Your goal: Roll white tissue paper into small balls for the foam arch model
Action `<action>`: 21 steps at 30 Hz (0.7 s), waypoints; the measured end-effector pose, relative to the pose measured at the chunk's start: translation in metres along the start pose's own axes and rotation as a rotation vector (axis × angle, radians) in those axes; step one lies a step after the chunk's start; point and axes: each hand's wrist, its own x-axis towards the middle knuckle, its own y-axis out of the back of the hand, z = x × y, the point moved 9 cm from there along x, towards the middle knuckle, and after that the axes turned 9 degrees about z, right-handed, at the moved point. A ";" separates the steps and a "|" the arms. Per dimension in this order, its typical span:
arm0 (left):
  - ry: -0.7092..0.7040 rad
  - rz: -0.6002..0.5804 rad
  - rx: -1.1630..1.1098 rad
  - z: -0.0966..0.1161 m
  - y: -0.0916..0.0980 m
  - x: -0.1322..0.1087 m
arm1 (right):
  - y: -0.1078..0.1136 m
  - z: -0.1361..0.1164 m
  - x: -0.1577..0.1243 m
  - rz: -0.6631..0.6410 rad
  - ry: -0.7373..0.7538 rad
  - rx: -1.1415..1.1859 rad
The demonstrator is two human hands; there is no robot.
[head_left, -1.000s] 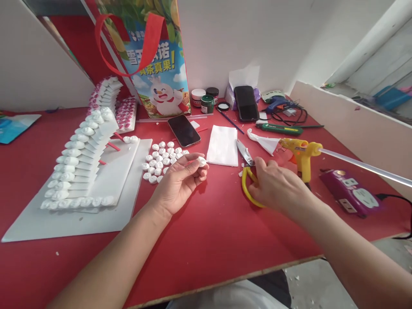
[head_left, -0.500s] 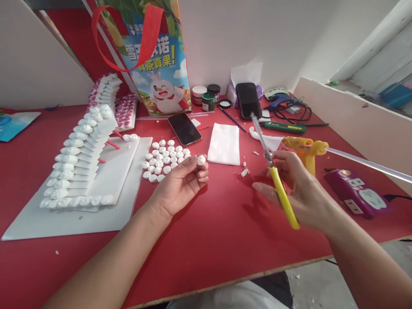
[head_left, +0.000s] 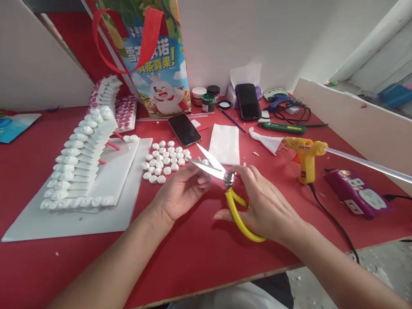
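Observation:
My left hand (head_left: pixel 182 191), palm up, pinches a small white rosette (head_left: pixel 205 162) between its fingertips; the scissor blades partly hide it. In my right hand (head_left: pixel 267 206) is a pair of scissors (head_left: pixel 229 177) with yellow handles. Their blades are spread apart and point left, crossing over the rosette and my left fingertips. Whether they touch the rosette I cannot tell. Several similar white rosettes (head_left: pixel 166 161) lie grouped on the red table (head_left: pixel 193 257), just beyond my left hand. A white folded tissue (head_left: pixel 225 143) lies behind the blades.
At the left, a curved white model (head_left: pixel 86 150) edged with rosettes stands on a white board (head_left: pixel 19 227). A yellow glue gun (head_left: pixel 305 154) and a purple power strip (head_left: pixel 357 193) are at the right. Phones (head_left: pixel 184 129), paint jars (head_left: pixel 208 103) and a gift bag (head_left: pixel 167 86) are behind.
My right hand has moved left with the scissors, swinging the blades from pointing away to pointing left, over the rosette. The blades now stand spread. My left hand has barely moved.

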 end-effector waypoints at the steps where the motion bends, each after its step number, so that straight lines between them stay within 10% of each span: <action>1: 0.002 -0.006 -0.001 0.000 -0.001 0.000 | -0.001 -0.001 0.001 0.002 -0.004 0.001; 21: 0.008 0.065 -0.020 -0.003 -0.001 -0.001 | -0.007 0.001 0.000 0.046 -0.068 -0.009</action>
